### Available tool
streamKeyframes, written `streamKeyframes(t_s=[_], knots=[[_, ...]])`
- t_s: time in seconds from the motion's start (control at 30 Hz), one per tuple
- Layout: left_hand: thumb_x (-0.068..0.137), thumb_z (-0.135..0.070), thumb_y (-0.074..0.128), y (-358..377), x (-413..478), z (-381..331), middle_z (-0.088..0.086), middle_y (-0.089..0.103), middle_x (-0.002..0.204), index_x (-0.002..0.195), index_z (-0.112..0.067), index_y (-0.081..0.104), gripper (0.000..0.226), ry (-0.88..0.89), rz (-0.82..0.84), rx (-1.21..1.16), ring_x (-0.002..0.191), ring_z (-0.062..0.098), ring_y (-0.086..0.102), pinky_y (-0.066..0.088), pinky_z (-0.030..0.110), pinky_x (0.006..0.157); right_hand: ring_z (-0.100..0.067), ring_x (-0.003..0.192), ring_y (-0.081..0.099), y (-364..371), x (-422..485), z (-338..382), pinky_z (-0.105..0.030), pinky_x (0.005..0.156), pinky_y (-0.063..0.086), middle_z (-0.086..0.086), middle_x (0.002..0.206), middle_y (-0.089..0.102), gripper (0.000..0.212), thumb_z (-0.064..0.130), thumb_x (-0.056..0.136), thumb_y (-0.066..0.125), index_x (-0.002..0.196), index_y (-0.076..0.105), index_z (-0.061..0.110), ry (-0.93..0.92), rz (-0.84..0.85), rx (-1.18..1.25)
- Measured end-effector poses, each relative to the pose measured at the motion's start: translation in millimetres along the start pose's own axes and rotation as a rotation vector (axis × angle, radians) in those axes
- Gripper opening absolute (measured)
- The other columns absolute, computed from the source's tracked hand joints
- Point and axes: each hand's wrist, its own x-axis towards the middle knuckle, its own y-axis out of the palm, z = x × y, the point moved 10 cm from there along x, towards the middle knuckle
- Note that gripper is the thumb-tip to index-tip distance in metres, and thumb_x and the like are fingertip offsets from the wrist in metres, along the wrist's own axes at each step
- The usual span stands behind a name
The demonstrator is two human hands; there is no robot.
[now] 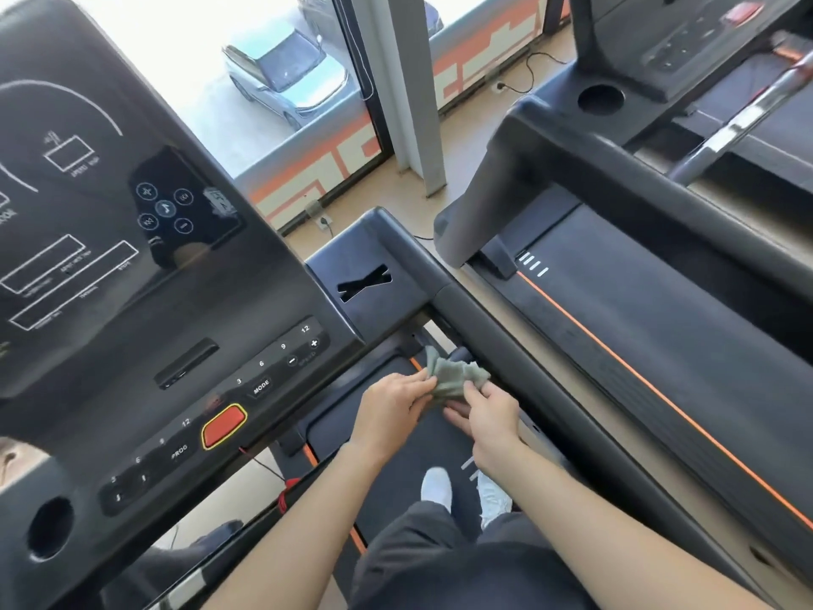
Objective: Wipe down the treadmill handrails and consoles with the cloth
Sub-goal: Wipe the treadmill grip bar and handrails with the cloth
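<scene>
A crumpled grey-green cloth (453, 378) is held in front of me between both hands, above the treadmill belt (396, 455). My left hand (391, 405) pinches its left edge, and my right hand (486, 411) grips its right side from below. The black console (132, 257) with its red stop button (223, 427) fills the left of the view. The black right handrail (550, 380) runs diagonally just right of the cloth, apart from it.
A second treadmill (638, 301) with an orange-striped belt stands to the right, and a third sits beyond it. A cup holder (48, 528) is at the console's lower left. A red safety cord (286, 490) hangs below the console. Windows lie ahead.
</scene>
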Motion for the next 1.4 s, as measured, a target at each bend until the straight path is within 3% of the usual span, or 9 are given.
streamKeyframes(t_s=[0.07, 0.2, 0.43, 0.63, 0.73, 0.8, 0.9, 1.13, 1.4], knots=[[0.08, -0.014, 0.08, -14, -7, 1, -0.01, 0.078, 0.092, 0.092, -0.023, 0.081, 0.015, 0.003, -0.062, 0.019, 0.062, 0.022, 0.061, 0.057, 0.033, 0.059, -0.023, 0.092, 0.075, 0, -2, 7, -0.037, 0.082, 0.06, -0.008, 0.1, 0.077, 0.023, 0.009, 0.103, 0.052, 0.11, 0.074, 0.013, -0.087, 0.044, -0.101], [0.083, -0.007, 0.078, -40, -5, 20, -0.026, 0.068, 0.072, 0.096, -0.023, 0.081, 0.021, -0.26, -0.106, -0.256, 0.062, -0.002, 0.059, 0.046, 0.012, 0.068, -0.024, 0.09, 0.076, 6, -7, 25, -0.043, 0.087, 0.06, -0.002, 0.097, 0.078, 0.023, 0.012, 0.1, 0.058, 0.111, 0.076, 0.022, -0.21, 0.094, -0.285], [0.08, 0.009, 0.062, -89, 50, 15, -0.012, 0.07, 0.09, 0.079, -0.021, 0.079, 0.034, -0.244, -0.26, -0.422, 0.082, 0.006, 0.065, 0.048, 0.02, 0.072, -0.01, 0.084, 0.074, 25, -15, 78, -0.038, 0.089, 0.058, 0.006, 0.092, 0.077, 0.034, 0.011, 0.091, 0.065, 0.124, 0.069, 0.019, -0.383, 0.106, -0.566], [0.091, 0.0, 0.062, -135, 78, 40, 0.0, 0.065, 0.105, 0.104, -0.011, 0.078, 0.024, -0.253, -0.537, -0.128, 0.089, 0.017, 0.062, 0.05, 0.028, 0.082, -0.02, 0.11, 0.056, 66, -12, 155, -0.035, 0.101, 0.046, 0.004, 0.119, 0.068, 0.047, 0.003, 0.08, 0.073, 0.125, 0.067, 0.016, -0.986, 0.014, -1.006], [0.091, -0.005, 0.062, -85, 94, 54, 0.008, 0.062, 0.124, 0.124, -0.008, 0.071, 0.034, -0.279, -0.202, -0.022, 0.109, 0.031, 0.057, 0.05, 0.041, 0.097, -0.027, 0.126, 0.046, 78, 24, 153, -0.04, 0.109, 0.039, 0.001, 0.149, 0.048, 0.074, 0.024, 0.083, 0.076, 0.15, 0.045, 0.022, -0.87, 0.082, -1.276], [0.094, -0.004, 0.058, -56, 93, 54, 0.009, 0.056, 0.139, 0.135, -0.011, 0.064, 0.041, -0.265, -0.037, 0.071, 0.117, 0.032, 0.05, 0.045, 0.039, 0.103, -0.026, 0.133, 0.041, 78, 44, 139, -0.037, 0.108, 0.038, 0.004, 0.159, 0.032, 0.083, 0.041, 0.09, 0.067, 0.159, 0.02, 0.034, -0.705, 0.126, -1.472], [0.093, 0.005, 0.057, -51, 89, 47, 0.009, 0.058, 0.136, 0.137, -0.012, 0.063, 0.048, -0.242, -0.06, 0.078, 0.111, 0.032, 0.049, 0.05, 0.04, 0.097, -0.025, 0.131, 0.041, 79, 52, 131, -0.038, 0.101, 0.041, 0.006, 0.158, 0.03, 0.084, 0.05, 0.094, 0.056, 0.159, 0.004, 0.04, -0.676, 0.133, -1.578], [0.081, 0.006, 0.077, -53, 102, 42, 0.003, 0.069, 0.109, 0.118, -0.011, 0.075, 0.041, -0.032, -0.105, 0.105, 0.091, 0.03, 0.059, 0.057, 0.04, 0.08, -0.025, 0.125, 0.045, 79, 58, 131, -0.043, 0.098, 0.048, 0.006, 0.15, 0.036, 0.085, 0.055, 0.093, 0.054, 0.158, 0.0, 0.044, -0.687, 0.128, -1.563], [0.089, -0.011, 0.074, -71, 114, 80, 0.004, 0.067, 0.097, 0.102, -0.015, 0.079, 0.015, -0.26, -0.132, 0.167, 0.09, 0.031, 0.062, 0.055, 0.041, 0.07, -0.024, 0.123, 0.046, 78, 59, 132, -0.042, 0.095, 0.049, 0.006, 0.146, 0.039, 0.084, 0.056, 0.092, 0.052, 0.158, 0.001, 0.044, -0.703, 0.115, -1.547]])
